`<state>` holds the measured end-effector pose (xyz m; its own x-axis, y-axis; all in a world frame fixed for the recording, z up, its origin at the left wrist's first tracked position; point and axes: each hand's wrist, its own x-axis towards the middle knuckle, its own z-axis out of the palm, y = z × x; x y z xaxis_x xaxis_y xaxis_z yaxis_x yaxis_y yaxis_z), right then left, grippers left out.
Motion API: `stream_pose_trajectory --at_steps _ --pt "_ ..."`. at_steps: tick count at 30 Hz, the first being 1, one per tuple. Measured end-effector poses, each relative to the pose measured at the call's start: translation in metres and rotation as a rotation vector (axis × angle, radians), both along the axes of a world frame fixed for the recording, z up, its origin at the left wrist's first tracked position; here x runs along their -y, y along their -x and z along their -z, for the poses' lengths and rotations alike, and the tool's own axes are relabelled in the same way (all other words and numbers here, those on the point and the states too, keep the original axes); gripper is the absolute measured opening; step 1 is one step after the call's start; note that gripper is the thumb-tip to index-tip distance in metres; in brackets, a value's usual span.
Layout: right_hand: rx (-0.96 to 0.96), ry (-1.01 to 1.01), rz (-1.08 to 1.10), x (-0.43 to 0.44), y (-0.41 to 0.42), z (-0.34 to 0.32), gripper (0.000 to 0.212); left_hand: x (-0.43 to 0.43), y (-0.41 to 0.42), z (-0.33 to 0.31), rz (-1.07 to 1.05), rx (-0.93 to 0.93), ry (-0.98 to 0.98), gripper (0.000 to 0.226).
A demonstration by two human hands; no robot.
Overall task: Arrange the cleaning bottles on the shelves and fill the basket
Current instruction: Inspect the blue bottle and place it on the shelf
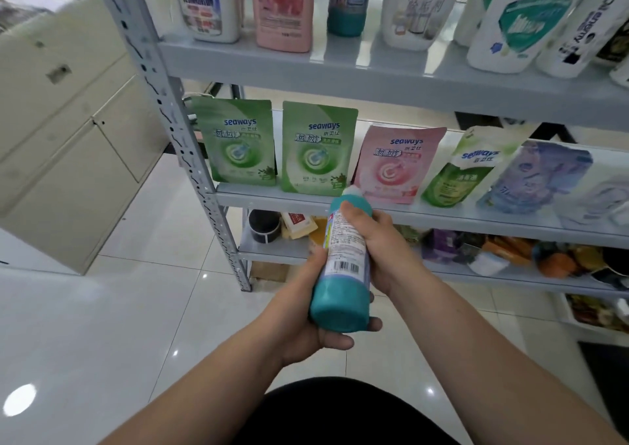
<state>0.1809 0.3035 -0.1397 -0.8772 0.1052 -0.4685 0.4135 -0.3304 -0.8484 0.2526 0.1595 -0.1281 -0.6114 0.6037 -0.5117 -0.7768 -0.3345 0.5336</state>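
I hold a teal cleaning bottle (343,267) with a white cap in both hands, in front of the grey metal shelf unit (340,66). Its base points toward me and its cap toward the middle shelf. My left hand (316,318) grips the base from below and the left. My right hand (381,243) wraps the upper body from the right. On the top shelf stand several bottles, among them a matching teal one (347,5) and a pink one (284,8).
The middle shelf (272,196) carries green pouches (238,141), a pink pouch (398,165) and more refill bags to the right. The lowest shelf (272,250) holds mixed packets. A beige cabinet (68,138) stands at the left on a glossy tiled floor.
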Motion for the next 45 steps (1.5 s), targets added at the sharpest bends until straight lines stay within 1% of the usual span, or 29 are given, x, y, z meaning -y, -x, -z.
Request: stream_pose_trajectory --at_steps 4,7,8,10,12,13,15,17,18,20,22,24,26,28,31,33,35,36,37,38,40,42,44,45 --pt "0.050 0.035 -0.011 0.022 -0.002 0.007 0.060 0.023 0.003 0.005 -0.022 0.053 -0.075 0.063" --pt "0.063 0.025 -0.045 0.039 -0.005 0.009 0.050 0.040 0.007 0.007 -0.050 0.078 -0.105 0.059" --pt "0.053 0.030 -0.044 0.044 -0.005 0.009 0.048 0.045 0.007 0.008 -0.059 0.079 -0.083 0.056" --pt "0.036 0.072 -0.027 0.052 -0.006 0.008 0.042 0.051 0.007 0.014 -0.092 0.033 0.040 0.050" --pt "0.020 0.067 -0.074 0.058 -0.007 0.007 0.040 0.057 0.005 0.020 -0.137 -0.138 0.206 0.040" --pt "0.001 0.049 -0.101 0.060 -0.007 0.006 0.040 0.060 0.004 0.022 -0.142 -0.248 0.277 0.041" --pt "-0.046 0.050 -0.093 0.063 -0.004 0.000 0.045 0.071 0.007 0.025 -0.098 -0.499 0.414 0.059" --pt "-0.093 0.093 -0.002 0.066 0.000 -0.007 0.049 0.083 0.014 0.031 -0.046 -0.746 0.558 0.074" --pt "-0.120 0.102 0.029 0.067 0.001 -0.010 0.049 0.087 0.017 0.036 -0.033 -0.826 0.598 0.078" --pt "-0.192 0.096 0.026 0.066 -0.001 -0.014 0.050 0.091 0.018 0.043 -0.034 -0.884 0.599 0.081" --pt "-0.299 0.079 -0.026 0.065 -0.005 -0.017 0.059 0.092 0.021 0.047 -0.024 -0.884 0.589 0.074" --pt "-0.404 0.019 -0.126 0.065 -0.011 -0.017 0.067 0.093 0.027 0.049 0.036 -0.876 0.643 0.057" --pt "-0.490 -0.066 -0.251 0.068 -0.017 -0.018 0.072 0.095 0.035 0.054 0.026 -0.881 0.748 0.048" --pt "-0.551 -0.158 -0.345 0.069 -0.024 -0.021 0.077 0.098 0.043 0.058 -0.083 -0.889 0.829 0.054" --pt "-0.678 -0.399 -0.493 0.067 -0.037 -0.020 0.082 0.102 0.056 0.058 -0.224 -0.976 0.973 0.068" --pt "-0.735 -0.500 -0.533 0.066 -0.045 -0.018 0.082 0.103 0.059 0.057 -0.229 -1.020 0.989 0.071" --pt "-0.766 -0.523 -0.502 0.063 -0.052 -0.016 0.080 0.101 0.058 0.057 -0.193 -1.047 0.990 0.072" --pt "-0.767 -0.513 -0.473 0.062 -0.053 -0.017 0.079 0.101 0.057 0.057 -0.173 -1.033 0.964 0.072" --pt "-0.745 -0.446 -0.430 0.061 -0.053 -0.019 0.077 0.102 0.056 0.056 -0.144 -0.996 0.893 0.071" --pt "-0.699 -0.307 -0.367 0.059 -0.050 -0.023 0.074 0.104 0.054 0.055 -0.093 -0.935 0.771 0.070" --pt "-0.593 0.053 -0.228 0.059 -0.043 -0.031 0.069 0.107 0.049 0.050 0.092 -0.814 0.468 0.067" --pt "-0.513 0.316 -0.175 0.059 -0.033 -0.036 0.075 0.101 0.039 0.046 0.261 -0.649 0.138 0.076" --pt "-0.479 0.455 -0.170 0.064 -0.027 -0.042 0.088 0.088 0.028 0.040 0.354 -0.418 -0.176 0.083" --pt "-0.473 0.482 -0.178 0.067 -0.024 -0.046 0.087 0.083 0.024 0.035 0.367 -0.329 -0.283 0.084"
